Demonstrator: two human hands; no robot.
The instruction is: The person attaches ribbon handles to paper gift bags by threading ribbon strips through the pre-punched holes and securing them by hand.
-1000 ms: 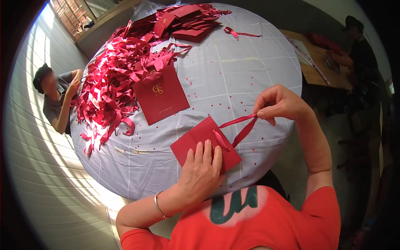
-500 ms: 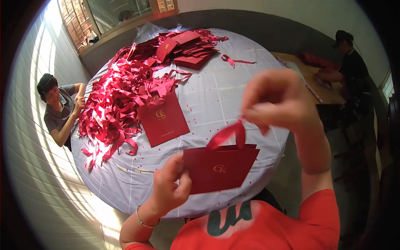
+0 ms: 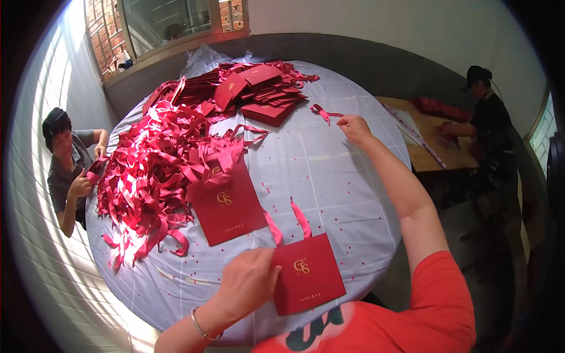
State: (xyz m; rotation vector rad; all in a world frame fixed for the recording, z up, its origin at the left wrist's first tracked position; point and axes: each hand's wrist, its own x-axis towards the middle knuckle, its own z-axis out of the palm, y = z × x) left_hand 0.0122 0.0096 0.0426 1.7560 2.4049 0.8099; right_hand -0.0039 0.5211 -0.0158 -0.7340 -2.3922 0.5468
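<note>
Close to my body, my left hand grips the left edge of a small red paper gift bag with a gold emblem. Two pink-red ribbon ends stretch up from the bag's top, apart from each other. My right arm reaches far over the table, and the closed fingers of my right hand meet the end of a loose red ribbon lying there. To the left of my bag lies a larger red gift bag, its upper part under ribbons.
A big heap of ribbons covers the round table's left side; stacked red bags lie at the back. Red dots are scattered on the pale tablecloth. One person sits at the left, another works at a wooden table.
My right hand has left the bag's ribbon and gone far across the table to the loose ribbon. My left hand has lowered the bag, whose ribbon loop now shows as two separate ends.
</note>
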